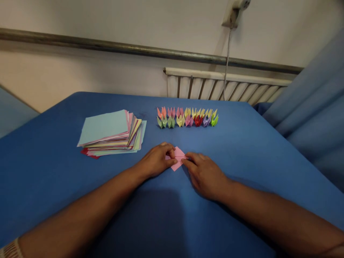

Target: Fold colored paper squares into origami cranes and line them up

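A small folded pink paper (177, 156) lies on the blue table (242, 143) in front of me. My left hand (156, 160) pinches its left side with curled fingers. My right hand (204, 174) presses on its right edge with fingertips together. Beyond the hands stand two rows of folded paper cranes (187, 117) in pink, yellow, green, red and purple. A stack of coloured paper sheets (113, 133), light blue on top, lies to the left.
A white radiator (225, 86) and a metal rail (134, 48) run along the wall behind the table. A blue curtain (317, 104) hangs at the right. A cable (228, 57) drops from a wall fitting.
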A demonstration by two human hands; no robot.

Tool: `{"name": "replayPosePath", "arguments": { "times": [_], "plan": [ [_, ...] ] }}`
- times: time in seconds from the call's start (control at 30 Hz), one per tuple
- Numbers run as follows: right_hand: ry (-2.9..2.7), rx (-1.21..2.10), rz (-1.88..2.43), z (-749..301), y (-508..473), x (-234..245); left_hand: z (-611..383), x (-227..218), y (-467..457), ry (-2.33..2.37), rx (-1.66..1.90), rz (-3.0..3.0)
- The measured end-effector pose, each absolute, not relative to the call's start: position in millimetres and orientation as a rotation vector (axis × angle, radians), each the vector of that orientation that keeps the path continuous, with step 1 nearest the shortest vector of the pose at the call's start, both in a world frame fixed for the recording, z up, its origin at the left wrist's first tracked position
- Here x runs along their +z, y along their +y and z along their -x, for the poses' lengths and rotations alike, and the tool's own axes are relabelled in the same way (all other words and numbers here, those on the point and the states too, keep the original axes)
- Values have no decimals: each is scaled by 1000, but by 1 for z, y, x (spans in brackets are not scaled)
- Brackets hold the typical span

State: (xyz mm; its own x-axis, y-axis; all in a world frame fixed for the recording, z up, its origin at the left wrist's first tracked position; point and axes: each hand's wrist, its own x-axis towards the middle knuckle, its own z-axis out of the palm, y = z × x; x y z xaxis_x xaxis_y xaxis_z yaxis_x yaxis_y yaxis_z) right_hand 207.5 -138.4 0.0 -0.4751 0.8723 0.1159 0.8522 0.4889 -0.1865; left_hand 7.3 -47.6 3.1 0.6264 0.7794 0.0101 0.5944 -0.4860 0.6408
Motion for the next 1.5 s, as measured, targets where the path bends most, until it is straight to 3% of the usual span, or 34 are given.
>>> {"name": "replayPosePath", "arguments": {
  "times": [0.8, 1.5],
  "plan": [
    [-2537, -20, 1618, -200, -149, -1, -11, -2, -47, 1071, 425, -2342],
    [-2542, 38, 1683, -201, -148, 0, -19, 0, -49, 1161, 405, -2350]
  ]
}}
